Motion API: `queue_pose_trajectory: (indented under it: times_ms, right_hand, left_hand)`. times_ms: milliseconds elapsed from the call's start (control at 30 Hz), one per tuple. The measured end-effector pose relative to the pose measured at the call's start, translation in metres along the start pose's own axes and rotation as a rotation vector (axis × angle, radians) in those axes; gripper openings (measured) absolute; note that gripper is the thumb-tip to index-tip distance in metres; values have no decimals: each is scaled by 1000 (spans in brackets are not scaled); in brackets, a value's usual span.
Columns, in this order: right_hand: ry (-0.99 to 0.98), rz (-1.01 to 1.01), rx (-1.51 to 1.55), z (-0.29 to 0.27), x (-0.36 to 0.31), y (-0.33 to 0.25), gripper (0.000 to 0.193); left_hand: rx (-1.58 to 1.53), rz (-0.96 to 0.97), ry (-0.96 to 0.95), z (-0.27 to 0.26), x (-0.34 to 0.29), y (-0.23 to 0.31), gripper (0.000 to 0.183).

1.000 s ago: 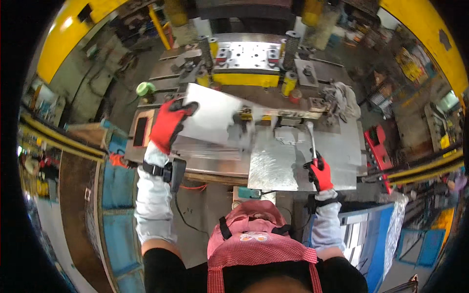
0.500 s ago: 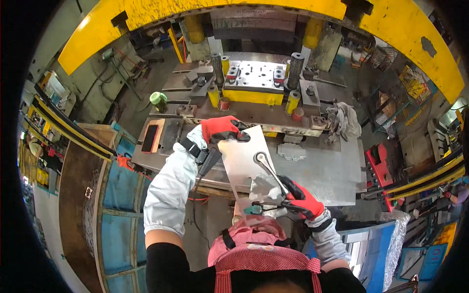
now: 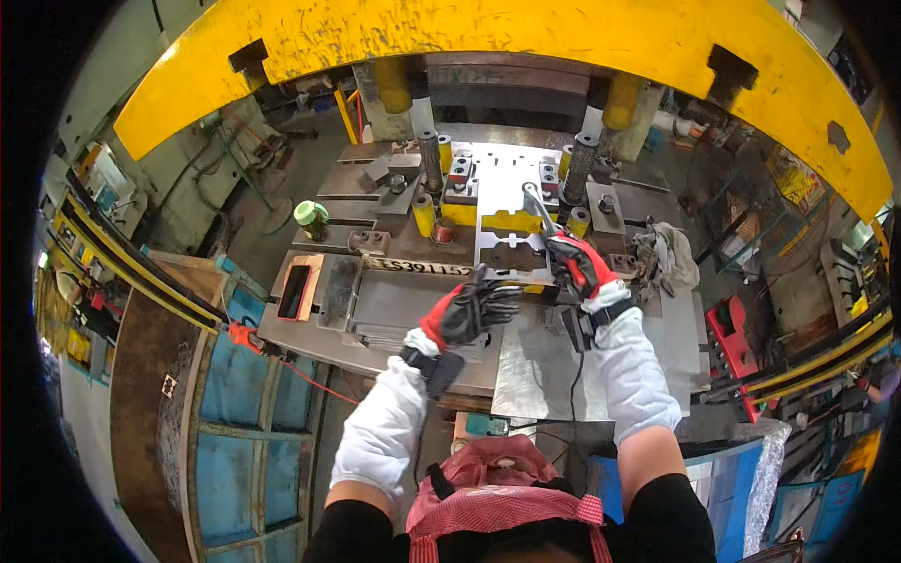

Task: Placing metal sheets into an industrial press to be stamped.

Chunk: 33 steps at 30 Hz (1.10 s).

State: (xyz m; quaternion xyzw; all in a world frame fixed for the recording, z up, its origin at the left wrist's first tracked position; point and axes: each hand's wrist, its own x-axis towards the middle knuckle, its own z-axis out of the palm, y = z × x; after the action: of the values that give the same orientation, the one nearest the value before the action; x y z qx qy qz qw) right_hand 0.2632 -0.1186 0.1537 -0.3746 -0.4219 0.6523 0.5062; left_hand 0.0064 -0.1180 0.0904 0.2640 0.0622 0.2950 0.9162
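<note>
A flat metal sheet [image 3: 499, 188] with cut-out openings lies over the die block of the press, its near end sticking out toward me. My right hand [image 3: 580, 263], in a red and black glove, is closed round a metal rod-like tool [image 3: 542, 206] with a round end. That end rests on or just above the sheet's right edge; I cannot tell which. My left hand [image 3: 474, 310], gloved alike, is held in front of the die with its fingers stretched out and nothing in them. Below it is a stack of metal sheets [image 3: 385, 305].
Yellow and dark posts [image 3: 430, 164] flank the die, under the press's yellow beam [image 3: 469, 33]. On the left are a phone [image 3: 295, 291] and a green-capped bottle [image 3: 312, 218]. A grey rag [image 3: 664, 255] lies at the right. A bare metal plate [image 3: 535, 366] covers the near table.
The sheet has gone from in front of my body onto the die. My left hand has let go of it and moved right and down. My right hand has moved forward with the tool.
</note>
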Motion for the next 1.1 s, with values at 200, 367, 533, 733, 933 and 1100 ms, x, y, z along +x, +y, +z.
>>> queue_pose_trajectory:
  times_ms: [200,367,533,733,933,1100]
  right_hand:
    - [-34,-1,-14,19,31,13,21]
    - [-26,-177,-254,-15,60,22,23]
    - [190,-195,-357,-9,52,27,36]
    - [500,-227,-110,29,-88,41,51]
    - [716,-55,-155,-28,-207,123,44]
    - [657,53,80,-60,-244,165,40]
  left_hand:
    - [54,321,102,11,32,2,46]
    - [87,449,125,21,47,12,42]
    - [10,485,215,11,55,10,39]
    - [-14,536,288,-5,57,1,36]
    - [64,540,240,-12,59,4,39]
    - [91,575,236,1,55,7,36]
